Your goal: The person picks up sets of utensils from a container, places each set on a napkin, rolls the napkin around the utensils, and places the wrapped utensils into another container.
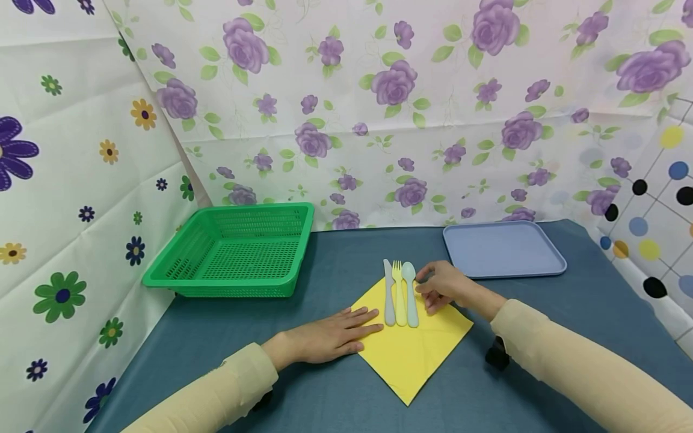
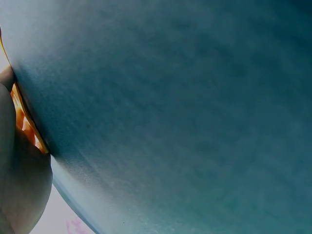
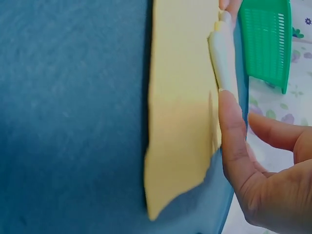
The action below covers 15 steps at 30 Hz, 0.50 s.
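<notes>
A yellow napkin point(image 1: 408, 367) lies diamond-wise on the blue tabletop. On its upper part, side by side, are a grey knife point(image 1: 389, 304), a pale yellow fork point(image 1: 399, 299) and a pale green spoon point(image 1: 409, 274). My left hand point(image 1: 327, 337) rests flat, fingers spread, on the napkin's left corner. Just right of the spoon is my right hand point(image 1: 443, 287), its fingers bent loosely over the napkin. In the right wrist view its fingertips point(image 3: 228, 105) reach the pale green handle, with the thumb apart. The left wrist view shows mostly blue cloth.
A green mesh basket point(image 1: 227, 282) stands at the back left. At the back right lies a blue-grey tray point(image 1: 503, 249). Flowered cloth point(image 1: 357, 90) hangs behind the table, with patterned cloth at both sides.
</notes>
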Each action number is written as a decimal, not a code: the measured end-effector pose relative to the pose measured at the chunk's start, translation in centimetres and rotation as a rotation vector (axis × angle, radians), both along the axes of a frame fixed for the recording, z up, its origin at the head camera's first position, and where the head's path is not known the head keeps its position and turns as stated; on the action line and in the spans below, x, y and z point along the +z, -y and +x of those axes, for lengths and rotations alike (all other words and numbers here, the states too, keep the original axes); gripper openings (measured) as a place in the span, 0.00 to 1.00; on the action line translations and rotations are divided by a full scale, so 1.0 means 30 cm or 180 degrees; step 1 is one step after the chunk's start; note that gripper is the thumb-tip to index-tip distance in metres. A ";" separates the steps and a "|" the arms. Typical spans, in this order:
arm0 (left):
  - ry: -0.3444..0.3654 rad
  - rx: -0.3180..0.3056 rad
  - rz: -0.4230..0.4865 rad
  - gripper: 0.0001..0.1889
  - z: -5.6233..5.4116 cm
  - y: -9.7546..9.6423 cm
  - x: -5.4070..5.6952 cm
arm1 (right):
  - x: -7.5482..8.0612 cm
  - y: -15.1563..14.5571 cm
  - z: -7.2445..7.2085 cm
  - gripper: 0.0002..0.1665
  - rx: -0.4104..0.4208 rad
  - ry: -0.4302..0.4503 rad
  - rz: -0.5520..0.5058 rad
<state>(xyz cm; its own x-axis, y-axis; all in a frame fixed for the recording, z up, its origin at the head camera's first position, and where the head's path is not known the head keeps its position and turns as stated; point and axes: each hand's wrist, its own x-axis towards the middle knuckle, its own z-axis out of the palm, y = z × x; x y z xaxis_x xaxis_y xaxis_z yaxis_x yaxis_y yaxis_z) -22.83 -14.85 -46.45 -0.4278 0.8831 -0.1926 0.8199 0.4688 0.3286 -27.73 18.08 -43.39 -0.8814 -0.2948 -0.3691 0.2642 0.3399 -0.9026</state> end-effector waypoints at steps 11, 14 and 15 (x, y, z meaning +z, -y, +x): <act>-0.0009 -0.0025 -0.0008 0.29 0.000 0.000 0.009 | 0.022 -0.048 -0.009 0.28 0.0371 -0.0228 -0.0160; -0.0009 -0.0029 0.0008 0.29 0.001 0.000 0.008 | 0.022 -0.060 -0.006 0.26 0.0466 -0.0344 -0.0143; -0.0019 -0.0032 0.0013 0.29 0.001 0.000 0.008 | 0.022 -0.063 -0.005 0.25 0.0504 -0.0414 -0.0133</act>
<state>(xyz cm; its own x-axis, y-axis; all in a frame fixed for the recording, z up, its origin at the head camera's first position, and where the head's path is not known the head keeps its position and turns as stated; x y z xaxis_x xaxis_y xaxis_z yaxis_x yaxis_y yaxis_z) -22.79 -14.85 -46.20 -0.4198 0.8882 -0.1866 0.8266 0.4591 0.3256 -27.87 19.98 -42.75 -0.8623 -0.4461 -0.2397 0.0909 0.3294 -0.9398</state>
